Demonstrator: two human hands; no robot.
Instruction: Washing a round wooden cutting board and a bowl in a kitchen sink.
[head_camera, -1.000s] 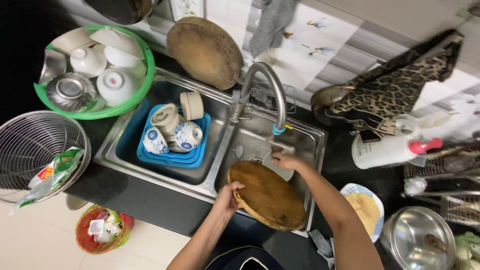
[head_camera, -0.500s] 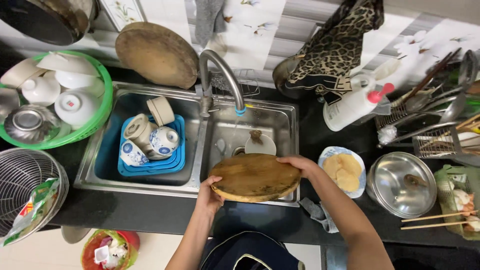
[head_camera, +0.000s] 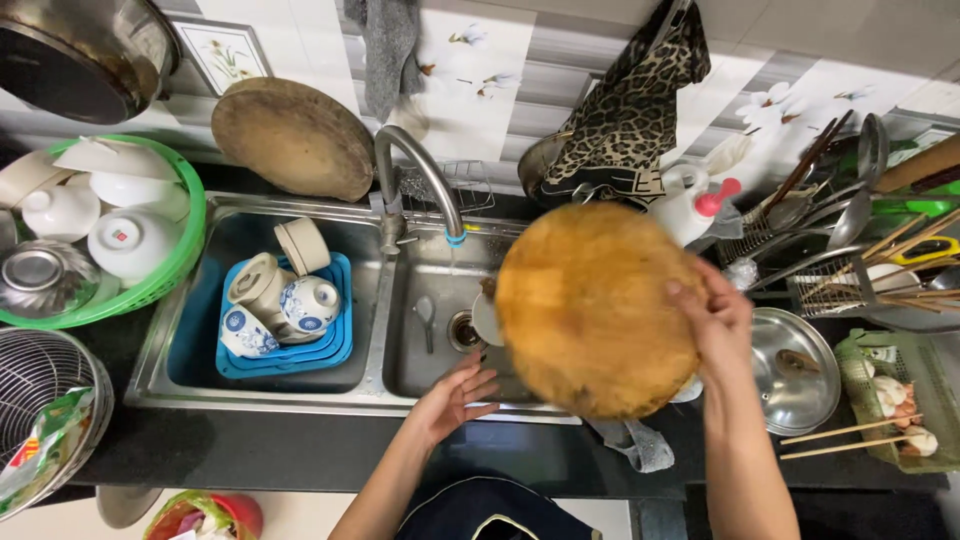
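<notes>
We see blue-and-white ceramic cups (head_camera: 270, 300) in the steel double sink (head_camera: 385, 305). Our left hand (head_camera: 455, 395) hovers open over the right basin's front edge, gripping nothing. Our right hand (head_camera: 715, 320) grasps the round brown wooden chopping board (head_camera: 590, 310), lifted above sink and black bench (head_camera: 250, 450).

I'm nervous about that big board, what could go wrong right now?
The right hand alone holds the round wooden board by its edge above the sink; it could slip and fall. The left hand is open beneath it. Swung right, it might hit the white bottle.
</notes>
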